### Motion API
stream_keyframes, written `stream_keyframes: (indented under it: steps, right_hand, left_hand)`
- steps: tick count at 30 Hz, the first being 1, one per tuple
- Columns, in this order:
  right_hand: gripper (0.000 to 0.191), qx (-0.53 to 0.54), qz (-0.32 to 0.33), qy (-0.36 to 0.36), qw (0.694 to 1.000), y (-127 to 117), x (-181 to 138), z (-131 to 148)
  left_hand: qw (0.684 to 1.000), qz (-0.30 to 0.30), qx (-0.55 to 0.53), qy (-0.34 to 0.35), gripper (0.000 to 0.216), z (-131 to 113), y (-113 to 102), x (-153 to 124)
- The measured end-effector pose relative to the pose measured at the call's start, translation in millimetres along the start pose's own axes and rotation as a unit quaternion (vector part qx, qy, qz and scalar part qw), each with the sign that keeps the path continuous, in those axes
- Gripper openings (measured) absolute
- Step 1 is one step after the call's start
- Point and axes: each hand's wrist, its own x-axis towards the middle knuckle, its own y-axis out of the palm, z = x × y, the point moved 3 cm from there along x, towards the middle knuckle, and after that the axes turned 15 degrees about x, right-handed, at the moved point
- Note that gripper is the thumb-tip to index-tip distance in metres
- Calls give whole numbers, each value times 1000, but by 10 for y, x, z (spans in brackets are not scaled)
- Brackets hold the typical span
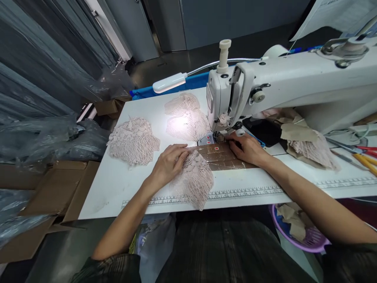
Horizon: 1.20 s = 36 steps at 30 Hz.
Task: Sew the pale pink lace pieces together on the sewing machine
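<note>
At the far left, beside the white table [114, 188], sit flattened cardboard boxes [50, 196]. On the table's left part lies 1 spare lace panel [134, 142], well apart from my hands.

Next comes my left hand [169, 163]. It lies palm down with the fingers close together and slightly bent, clasping nothing, pressing on the upper edge of the pink lace panel [194, 181]. That panel spreads from under my fingers toward me, and its lower tip crosses the printed ruler [244, 193] at the table's near edge.

Behind it, a lit lace panel [185, 118] rests under the glow of the gooseneck lamp [169, 82], just beside the sewing machine [265, 86].

A brown taped patch [224, 157] lies between my 2 hands, in front of the needle.

My right hand [246, 147] rests on that patch's far right corner, fingers curled down toward the presser foot; I cannot tell whether the tips pinch anything.

Farther right lie a heap of lace and brown paper [309, 145] and the scissors [361, 151].
</note>
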Motion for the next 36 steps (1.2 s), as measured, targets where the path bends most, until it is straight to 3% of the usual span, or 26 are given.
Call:
stream_keyframes:
  steps: [5, 11, 15, 19, 22, 25, 28, 33, 36]
  right_hand:
    - [36, 9, 5, 4, 1000, -19, -5, 2]
    - [34, 59, 62, -20, 996, -135, -4, 123]
    - [33, 98, 121, -47, 987, -181, -4, 308]
    - [33, 153, 153, -22, 976, -166, -16, 485]
    - [38, 238, 142, 4, 961, -161, -23, 622]
    - [47, 351, 159, -1, 923, -130, -43, 795]
    - [55, 466, 235, -1, 853, -43, -97, 958]
    - [39, 557, 418, 88, 712, 122, -262, 1062]
    - [29, 555, 459, 142, 679, 139, -282, 1013]
  left_hand:
    - [999, 50, -10, -8, 14, 117, 126, -52]
    - [998, -44, -46, -30, 15, 89, 8, 13]
    - [998, -62, -24, 2, 12, 61, -131, 134]
    - [996, -70, 20, 51, 10, -162, -144, 207]
    - [992, -17, -5, 122, 13, -506, -130, 169]
    - [969, 84, -144, 180, 14, -823, -186, 73]
    - [956, 105, -224, 157, 14, -897, -325, 14]
    - [961, 84, -259, 37, 12, -569, -494, -34]
    - [965, 76, -253, -11, 10, -341, -535, -92]
